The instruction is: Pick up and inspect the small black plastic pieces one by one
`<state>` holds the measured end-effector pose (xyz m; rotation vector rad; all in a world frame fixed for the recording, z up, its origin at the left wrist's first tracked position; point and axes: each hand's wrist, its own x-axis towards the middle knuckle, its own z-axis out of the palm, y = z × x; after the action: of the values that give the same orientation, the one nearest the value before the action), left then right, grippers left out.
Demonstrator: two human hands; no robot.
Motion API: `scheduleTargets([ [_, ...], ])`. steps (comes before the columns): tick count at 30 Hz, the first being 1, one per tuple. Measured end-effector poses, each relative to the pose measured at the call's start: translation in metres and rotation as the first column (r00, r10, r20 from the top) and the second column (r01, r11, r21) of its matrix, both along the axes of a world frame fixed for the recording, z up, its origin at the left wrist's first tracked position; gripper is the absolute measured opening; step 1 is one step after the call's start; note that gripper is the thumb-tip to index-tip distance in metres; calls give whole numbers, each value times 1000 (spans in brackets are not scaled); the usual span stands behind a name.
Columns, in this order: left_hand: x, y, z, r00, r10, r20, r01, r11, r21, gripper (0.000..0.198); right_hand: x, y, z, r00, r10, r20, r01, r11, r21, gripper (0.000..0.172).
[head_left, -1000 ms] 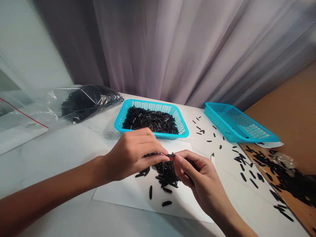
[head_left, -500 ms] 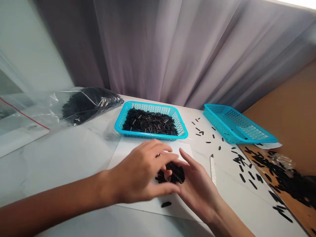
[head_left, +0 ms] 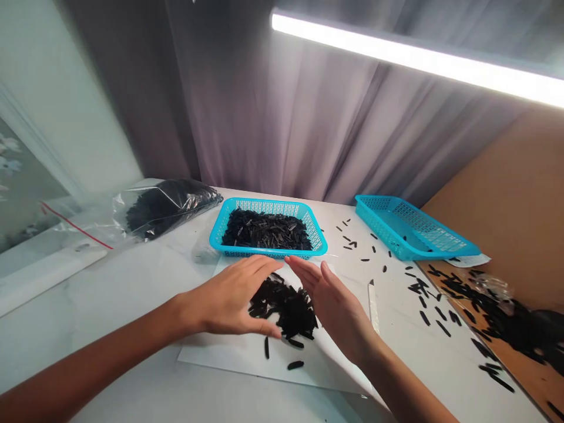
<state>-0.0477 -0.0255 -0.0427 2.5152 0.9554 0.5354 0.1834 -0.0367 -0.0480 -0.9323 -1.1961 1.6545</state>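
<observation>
Both bare hands are open and hold nothing. The left hand [head_left: 231, 296] and right hand [head_left: 335, 308] sit just either side of a heap of short black pieces [head_left: 282, 308] on a white paper sheet [head_left: 220, 352], below a turquoise plastic basket [head_left: 268, 254].

1. A long white glowing tube light [head_left: 409, 50], far beyond the hands, burns out into glare along the top of the view.
2. Light is bright and even; shadows beneath the left hand [head_left: 233, 296] and right hand [head_left: 335, 311] stay faint and soft.
3. The white marble-patterned tabletop [head_left: 110, 282], left of the left hand, bends with wide-lens distortion towards the frame's edges.
4. Both hands look slightly soft with blur.
</observation>
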Motion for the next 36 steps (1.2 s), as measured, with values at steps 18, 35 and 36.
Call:
scheduleTargets([
  [18,31,-20,-51,920,158,359,4,912,-411,99,21,-13,-70,621,-106,777,-508,701,501,145],
  [35,16,-9,-45,731,420,538,-283,904,-321,28,-30,18,-41,914,-200,353,55,924,379,22],
  [36,16,-11,-45,744,396,539,-268,915,-303,27,-30,19,-37,932,-205,297,111,946,306,25],
])
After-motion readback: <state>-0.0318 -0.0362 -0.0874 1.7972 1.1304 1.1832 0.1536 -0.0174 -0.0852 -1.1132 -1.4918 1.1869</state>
